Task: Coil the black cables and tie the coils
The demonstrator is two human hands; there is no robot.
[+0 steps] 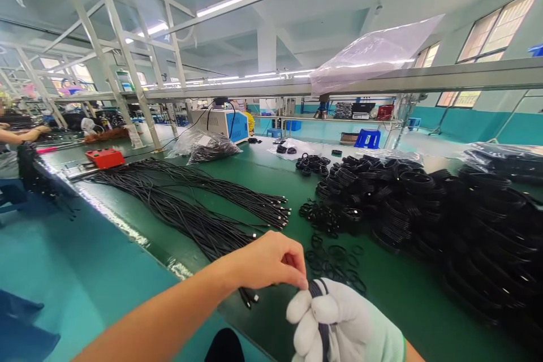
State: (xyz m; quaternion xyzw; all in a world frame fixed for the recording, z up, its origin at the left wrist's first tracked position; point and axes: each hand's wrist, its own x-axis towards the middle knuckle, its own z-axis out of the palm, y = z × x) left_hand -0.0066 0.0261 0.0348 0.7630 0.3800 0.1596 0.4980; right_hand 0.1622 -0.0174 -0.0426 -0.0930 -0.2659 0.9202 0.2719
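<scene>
My right hand (352, 317), in a white glove, is closed around a small coil of black cable (316, 289). My bare left hand (269, 260) meets the top of this coil, its thumb and forefinger pinched together; what lies between the fingertips is too small to make out. Just beyond the glove, thin black loops (335, 263) lie scattered on the green tabletop. To the left, long straight black cables (182, 212) lie in bundles, their metal plug ends pointing toward my hands.
Large piles of coiled black cables (399, 203) cover the right side of the table (263, 169). A red box (105, 158), a plastic bag (214, 150) and a blue-and-white machine (229, 121) stand farther back. A shelf beam (271, 90) crosses overhead. Another person's arm (25, 134) shows at far left.
</scene>
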